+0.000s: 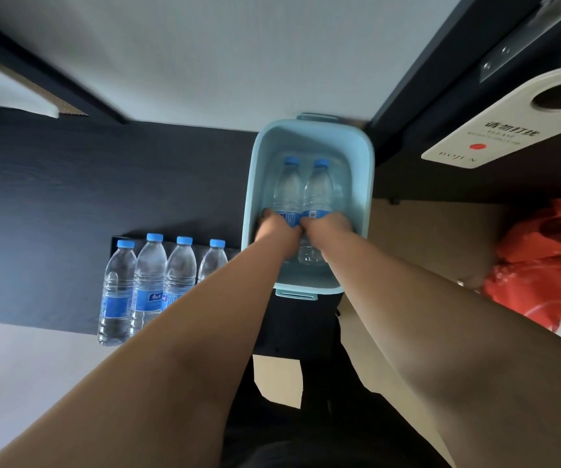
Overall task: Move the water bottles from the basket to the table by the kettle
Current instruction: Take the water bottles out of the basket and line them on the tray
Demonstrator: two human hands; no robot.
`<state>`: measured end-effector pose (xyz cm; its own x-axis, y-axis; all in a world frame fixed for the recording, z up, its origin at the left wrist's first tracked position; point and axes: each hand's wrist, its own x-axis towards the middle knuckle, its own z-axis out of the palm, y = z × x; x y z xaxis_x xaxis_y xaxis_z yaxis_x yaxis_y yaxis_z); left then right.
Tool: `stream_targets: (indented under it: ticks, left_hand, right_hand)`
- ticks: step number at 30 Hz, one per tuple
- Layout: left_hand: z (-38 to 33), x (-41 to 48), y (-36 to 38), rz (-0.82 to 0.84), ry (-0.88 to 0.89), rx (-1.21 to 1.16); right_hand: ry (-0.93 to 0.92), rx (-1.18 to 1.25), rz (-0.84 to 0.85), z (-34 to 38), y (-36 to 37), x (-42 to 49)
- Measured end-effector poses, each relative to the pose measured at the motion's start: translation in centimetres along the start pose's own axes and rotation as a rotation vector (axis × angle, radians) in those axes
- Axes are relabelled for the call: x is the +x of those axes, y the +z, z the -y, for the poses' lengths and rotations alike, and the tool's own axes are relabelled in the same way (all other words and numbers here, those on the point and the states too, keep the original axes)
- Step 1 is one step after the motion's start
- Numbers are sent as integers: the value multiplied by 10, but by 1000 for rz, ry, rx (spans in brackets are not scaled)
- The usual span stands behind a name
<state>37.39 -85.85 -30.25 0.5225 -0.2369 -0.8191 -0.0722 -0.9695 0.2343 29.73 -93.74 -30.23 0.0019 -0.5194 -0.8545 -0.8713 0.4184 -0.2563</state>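
Observation:
A pale blue plastic basket (255,184) stands in the middle of the head view. Two clear water bottles with blue caps lie side by side in it. My left hand (277,233) is closed around the left bottle (287,187). My right hand (326,228) is closed around the right bottle (318,189). Both hands grip at the blue labels, inside the basket. Several more water bottles (147,282) stand in a row on the dark table (69,197) to the left of the basket. The kettle is not in view.
A white door hanger (495,130) with a red dot hangs from a door handle at the upper right. An orange plastic bag (549,265) lies on the floor at the right. A white wall is behind the basket.

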Motion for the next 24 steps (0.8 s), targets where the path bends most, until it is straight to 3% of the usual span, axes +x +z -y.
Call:
stream_targets:
  ticks: [7, 16, 24]
  left_hand:
    - [-1, -31, -22, -16, 24, -161]
    - [17, -87, -75, 16, 206, -257]
    - [69, -110, -110, -82, 203, -301]
  right_hand:
    - [-66, 36, -27, -1, -15, -34]
    - [-132, 111, -27, -3, -39, -96]
    - [-272, 85, 3, 3, -1, -147]
